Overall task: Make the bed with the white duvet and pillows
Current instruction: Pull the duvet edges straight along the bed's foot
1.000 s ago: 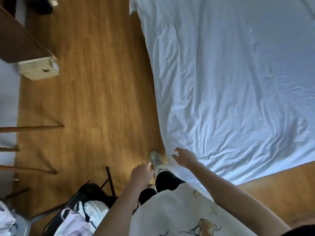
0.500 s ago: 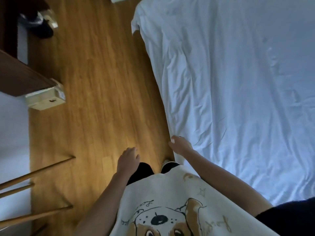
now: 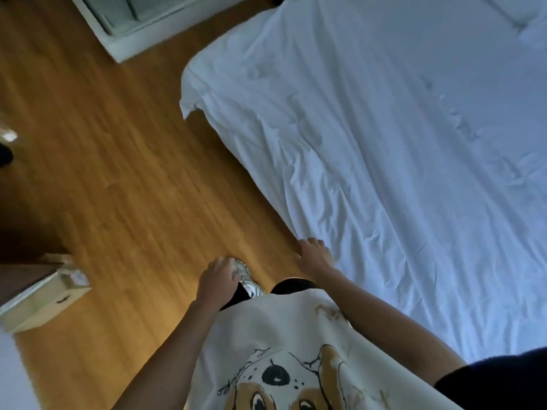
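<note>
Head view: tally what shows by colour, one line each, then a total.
White: 3 - duvet, pillow, cabinet
Cream: 1 - small drawer box
Silver: 1 - shoe
Brown: 1 - wooden floor
Total: 6

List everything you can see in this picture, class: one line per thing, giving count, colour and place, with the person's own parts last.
duvet: one, white, creased, spread over the bed at right, edge hanging to the floor.
floor: one, brown wood, left and centre.
box: one, cream, lower left.
white frame: one, top left.
shoe: one, silvery, by the bed.
shirt: one, cream, dog print, bottom centre.
left hand: hangs over the floor, holds nothing.
right hand: at the duvet's edge.
</note>
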Available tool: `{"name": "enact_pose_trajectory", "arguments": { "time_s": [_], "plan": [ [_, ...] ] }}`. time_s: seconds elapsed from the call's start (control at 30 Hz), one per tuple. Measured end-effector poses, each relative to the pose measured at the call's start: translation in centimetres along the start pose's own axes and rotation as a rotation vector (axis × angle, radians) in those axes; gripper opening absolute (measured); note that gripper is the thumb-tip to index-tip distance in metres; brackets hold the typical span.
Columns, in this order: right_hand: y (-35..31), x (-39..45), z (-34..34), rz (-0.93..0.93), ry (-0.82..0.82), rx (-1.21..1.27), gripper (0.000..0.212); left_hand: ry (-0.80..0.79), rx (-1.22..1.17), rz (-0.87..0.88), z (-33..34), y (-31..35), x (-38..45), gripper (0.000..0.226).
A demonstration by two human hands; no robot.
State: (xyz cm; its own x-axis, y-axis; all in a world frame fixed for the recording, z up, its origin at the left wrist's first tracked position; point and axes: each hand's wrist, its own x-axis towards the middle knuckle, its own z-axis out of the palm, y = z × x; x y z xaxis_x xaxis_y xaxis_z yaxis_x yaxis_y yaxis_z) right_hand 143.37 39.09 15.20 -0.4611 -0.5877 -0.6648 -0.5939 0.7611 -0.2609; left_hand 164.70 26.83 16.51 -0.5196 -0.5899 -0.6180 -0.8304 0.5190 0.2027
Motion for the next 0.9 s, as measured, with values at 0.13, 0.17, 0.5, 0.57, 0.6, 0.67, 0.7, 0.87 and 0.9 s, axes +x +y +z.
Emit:
{"name": "enact_pose_trajectory", "arguments": {
  "time_s": [0.13,0.17,0.5,0.57,0.6,0.67,0.7,0.87,0.9],
  "plan": [
    [-4.7,3.3,-1.9,0.091,0.113,0.082,0.054,-0.055,0.156,0.131,-7.6,-2.8,7.3,0.051],
    [-5.6,4.1,-2.3,0.116,0.141,0.091,0.057,-0.059,0.179,0.151,-9.2,-3.1,9.0,0.051],
    [-9.5,18.4,-5.9,0.343,0.157,0.166,0.088,-0.114,0.356,0.327,-18.2,-1.4,26.0,0.059],
    [-9.5,21.6,-6.7,0.38,0.173,0.19,0.094,-0.135,0.384,0.365,-19.1,-0.7,28.9,0.063],
    [-9.3,23.1,-6.9,0.39,0.176,0.203,0.097,-0.143,0.403,0.39,-19.4,-0.4,30.6,0.065],
    [-8.9,26.0,-7.3,0.403,0.171,0.213,0.102,-0.13,0.448,0.45,-20.0,0.3,34.3,0.067],
    [-8.7,27.5,-7.3,0.409,0.167,0.205,0.104,-0.12,0.47,0.476,-20.2,0.7,36.4,0.069],
    [-6.3,35.5,-6.0,0.37,0.238,0.102,0.119,-0.035,0.574,0.668,-19.6,2.5,46.7,0.084],
    [-5.5,37.3,-5.8,0.363,0.267,0.063,0.123,-0.002,0.602,0.734,-19.3,2.8,48.8,0.092]
  ]
}}
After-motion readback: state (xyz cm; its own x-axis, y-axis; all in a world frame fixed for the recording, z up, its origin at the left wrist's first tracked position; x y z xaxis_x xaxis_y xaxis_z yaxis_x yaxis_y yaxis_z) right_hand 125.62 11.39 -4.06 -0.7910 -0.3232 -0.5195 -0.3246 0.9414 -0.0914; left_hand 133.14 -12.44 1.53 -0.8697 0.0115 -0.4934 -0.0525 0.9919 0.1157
